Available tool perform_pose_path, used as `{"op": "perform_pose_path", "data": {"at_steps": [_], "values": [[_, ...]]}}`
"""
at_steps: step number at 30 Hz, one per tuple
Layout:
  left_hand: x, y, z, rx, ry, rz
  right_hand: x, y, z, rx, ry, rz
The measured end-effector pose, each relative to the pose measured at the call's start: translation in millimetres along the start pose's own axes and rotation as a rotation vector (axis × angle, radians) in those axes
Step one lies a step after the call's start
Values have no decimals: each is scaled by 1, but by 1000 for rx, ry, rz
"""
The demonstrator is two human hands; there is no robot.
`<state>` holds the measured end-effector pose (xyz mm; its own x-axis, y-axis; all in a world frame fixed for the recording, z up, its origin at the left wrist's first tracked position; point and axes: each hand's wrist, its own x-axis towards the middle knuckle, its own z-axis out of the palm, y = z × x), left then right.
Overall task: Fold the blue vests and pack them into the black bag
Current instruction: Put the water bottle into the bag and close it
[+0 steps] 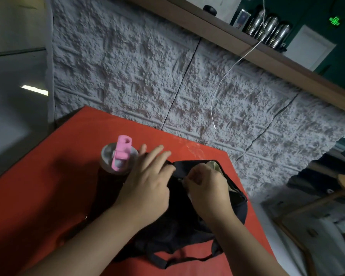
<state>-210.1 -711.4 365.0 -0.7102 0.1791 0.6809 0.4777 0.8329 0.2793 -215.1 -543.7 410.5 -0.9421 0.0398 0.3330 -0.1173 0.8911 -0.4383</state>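
On the red table [48, 196], black bag [187, 222] beside a pink-capped bottle [116, 168]; left hand [147, 182] rests flat-fingered on it, right hand [205, 186] pinches its opening edge.

Red table [48, 196] as landmark. On it, toward its far left part, a dark bottle [106, 188] with a clear lid and pink flip cap [122, 154], upright. Behind the table, a rough grey textured wall [137, 76]. A white cable [227, 76] hangs down this wall from a wooden shelf [267, 56] above, which carries a row of steel flasks [269, 28].
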Motion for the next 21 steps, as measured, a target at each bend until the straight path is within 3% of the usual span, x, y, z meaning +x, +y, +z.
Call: {"op": "perform_pose_path", "data": {"at_steps": [3,8,21], "values": [[-1,15,19,16,-74,82,-4,3,2,26,-4,-36],[9,12,31,20,-47,-32,-6,18,1,-60,43,-61],[2,-11,26,233,-22,-167,23,103,-50,-274,60,225]]}}
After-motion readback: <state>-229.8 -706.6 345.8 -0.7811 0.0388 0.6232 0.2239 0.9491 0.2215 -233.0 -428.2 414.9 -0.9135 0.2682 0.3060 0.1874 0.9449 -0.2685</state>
